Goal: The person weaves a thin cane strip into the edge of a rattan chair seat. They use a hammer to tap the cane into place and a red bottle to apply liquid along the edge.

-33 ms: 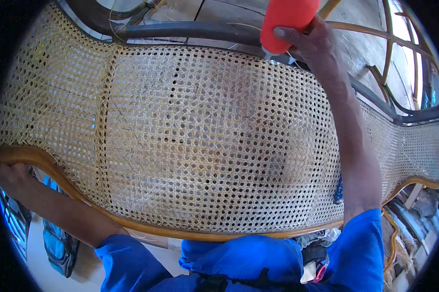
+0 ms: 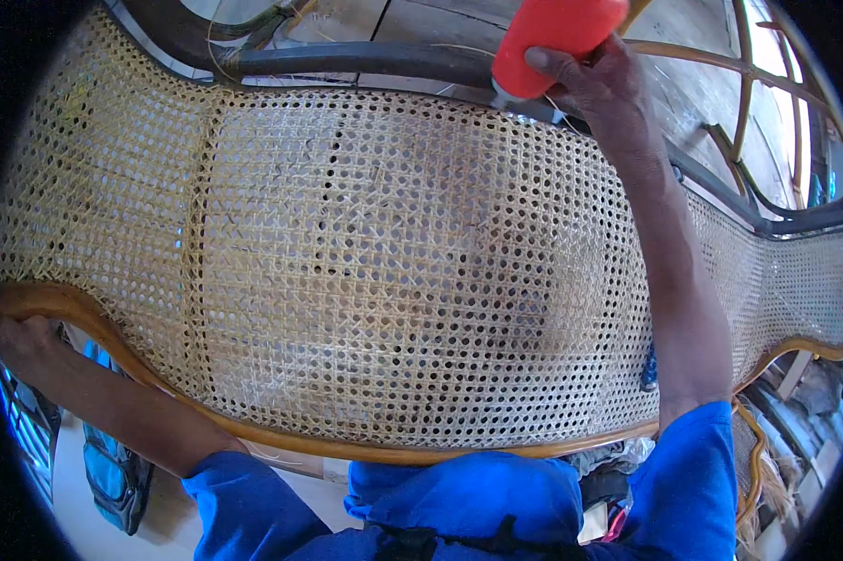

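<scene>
A red squeeze bottle [image 2: 557, 47] is tilted nozzle-down in my right hand [image 2: 599, 79], fingers wrapped round it and thumb on its near side. Its pale nozzle is at the far edge of a woven cane panel [image 2: 393, 252], beside the dark rail [image 2: 375, 61]. Whether anything flows from the tip cannot be made out. At the far left, my left hand [image 2: 29, 338] is closed against the underside of the curved wooden rail [image 2: 57, 297] that borders the panel's near side. Its fingertips are hidden.
A thin, curved wooden frame [image 2: 744, 84] stands at the far right. Beneath the panel on the left lies a blue-and-black bag [image 2: 108, 477]. Loose fibre strands [image 2: 767, 481] and assorted items lie low on the right. The panel spans most of the space before me.
The red bottle has shifted slightly left and leans a little more, its nozzle moving left along the panel's far edge. My left hand stays in place.
</scene>
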`<act>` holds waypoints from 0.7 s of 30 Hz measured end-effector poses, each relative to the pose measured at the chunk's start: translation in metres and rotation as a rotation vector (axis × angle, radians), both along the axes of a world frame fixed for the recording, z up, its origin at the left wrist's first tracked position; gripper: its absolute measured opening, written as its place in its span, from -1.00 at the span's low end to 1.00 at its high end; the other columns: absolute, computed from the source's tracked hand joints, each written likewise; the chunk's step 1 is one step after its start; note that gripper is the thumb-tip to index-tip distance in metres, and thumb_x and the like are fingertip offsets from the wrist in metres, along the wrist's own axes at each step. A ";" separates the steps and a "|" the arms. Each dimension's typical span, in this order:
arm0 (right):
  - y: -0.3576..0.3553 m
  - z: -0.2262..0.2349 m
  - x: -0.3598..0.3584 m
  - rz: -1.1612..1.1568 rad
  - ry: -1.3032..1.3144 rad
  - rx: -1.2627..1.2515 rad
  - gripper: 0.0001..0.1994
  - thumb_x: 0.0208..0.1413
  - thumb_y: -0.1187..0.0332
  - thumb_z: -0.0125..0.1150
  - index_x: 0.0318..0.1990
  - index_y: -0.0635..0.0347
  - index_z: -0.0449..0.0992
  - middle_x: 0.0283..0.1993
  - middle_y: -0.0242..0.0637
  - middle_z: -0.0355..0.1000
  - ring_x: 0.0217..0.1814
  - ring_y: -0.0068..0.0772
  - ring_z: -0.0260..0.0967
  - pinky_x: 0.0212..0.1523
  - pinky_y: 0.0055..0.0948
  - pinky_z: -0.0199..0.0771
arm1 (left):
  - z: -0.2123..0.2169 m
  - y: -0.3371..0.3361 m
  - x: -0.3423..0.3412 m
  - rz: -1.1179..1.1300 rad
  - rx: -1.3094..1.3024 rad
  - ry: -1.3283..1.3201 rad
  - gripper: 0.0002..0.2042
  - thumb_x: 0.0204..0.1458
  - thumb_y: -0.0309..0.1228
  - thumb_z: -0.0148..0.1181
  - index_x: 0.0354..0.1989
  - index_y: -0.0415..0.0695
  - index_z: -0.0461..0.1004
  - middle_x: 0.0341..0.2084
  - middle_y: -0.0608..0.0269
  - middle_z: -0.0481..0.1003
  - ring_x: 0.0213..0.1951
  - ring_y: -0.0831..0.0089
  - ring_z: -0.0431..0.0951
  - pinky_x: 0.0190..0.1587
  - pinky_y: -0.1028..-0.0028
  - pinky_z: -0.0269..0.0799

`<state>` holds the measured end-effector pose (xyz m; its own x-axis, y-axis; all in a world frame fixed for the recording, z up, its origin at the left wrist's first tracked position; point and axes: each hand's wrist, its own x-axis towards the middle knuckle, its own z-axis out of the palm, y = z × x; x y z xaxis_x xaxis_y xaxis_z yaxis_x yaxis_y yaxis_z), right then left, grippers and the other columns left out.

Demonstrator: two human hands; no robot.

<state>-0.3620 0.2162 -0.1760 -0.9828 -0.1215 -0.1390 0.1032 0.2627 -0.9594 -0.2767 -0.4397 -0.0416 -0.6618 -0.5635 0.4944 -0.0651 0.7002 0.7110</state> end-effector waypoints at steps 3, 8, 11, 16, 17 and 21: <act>-0.020 0.015 0.014 -0.151 -0.034 -0.333 -0.65 -0.03 0.34 0.34 -0.13 0.31 0.39 -0.27 -0.24 0.46 -0.20 -0.39 0.49 -0.15 -0.38 0.58 | 0.000 0.000 0.002 0.001 -0.006 -0.005 -0.67 0.08 -0.24 0.11 -0.20 -0.32 0.42 -0.31 0.09 0.44 -0.29 0.32 0.49 -0.22 0.37 0.46; 0.007 -0.007 0.008 -0.176 0.031 0.006 -0.46 -0.02 0.14 0.37 -0.01 0.35 0.37 -0.18 -0.16 0.49 -0.20 -0.40 0.52 -0.17 -0.46 0.57 | 0.002 0.005 0.003 0.000 -0.017 -0.002 -0.67 0.08 -0.24 0.11 -0.19 -0.32 0.42 -0.30 0.09 0.44 -0.29 0.32 0.48 -0.21 0.37 0.46; 0.006 -0.006 0.006 -0.116 0.015 0.050 -0.45 -0.02 0.13 0.37 -0.01 0.36 0.36 -0.17 -0.17 0.49 -0.20 -0.40 0.52 -0.18 -0.47 0.57 | -0.001 0.009 0.003 0.004 -0.014 0.001 -0.67 0.08 -0.23 0.11 -0.19 -0.32 0.42 -0.30 0.09 0.44 -0.28 0.32 0.48 -0.21 0.37 0.46; -0.001 -0.009 0.008 -0.059 -0.001 0.068 -0.43 -0.03 0.10 0.38 0.00 0.35 0.35 -0.14 -0.17 0.47 -0.18 -0.39 0.52 -0.18 -0.45 0.57 | -0.002 0.010 0.007 0.007 -0.026 -0.005 -0.66 0.08 -0.23 0.11 -0.18 -0.31 0.42 -0.29 0.09 0.44 -0.28 0.32 0.48 -0.21 0.37 0.46; -0.002 -0.010 0.008 -0.056 0.005 0.064 -0.42 -0.03 0.10 0.38 0.00 0.35 0.35 -0.13 -0.17 0.47 -0.18 -0.39 0.51 -0.18 -0.44 0.57 | -0.002 0.010 0.007 0.007 -0.029 -0.005 -0.66 0.08 -0.23 0.11 -0.18 -0.31 0.41 -0.29 0.09 0.44 -0.28 0.32 0.48 -0.21 0.37 0.46; 0.000 -0.017 0.004 -0.017 0.038 0.004 -0.41 -0.04 0.09 0.37 0.00 0.36 0.35 -0.13 -0.16 0.47 -0.14 -0.36 0.51 -0.14 -0.39 0.58 | -0.003 0.011 0.006 0.007 -0.032 -0.009 -0.66 0.08 -0.23 0.11 -0.18 -0.31 0.41 -0.29 0.09 0.44 -0.28 0.32 0.48 -0.20 0.37 0.46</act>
<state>-0.3577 0.2157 -0.1929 -0.9892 -0.1046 -0.1023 0.0714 0.2653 -0.9615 -0.2706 -0.4288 -0.0444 -0.6627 -0.5518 0.5064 -0.0762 0.7223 0.6874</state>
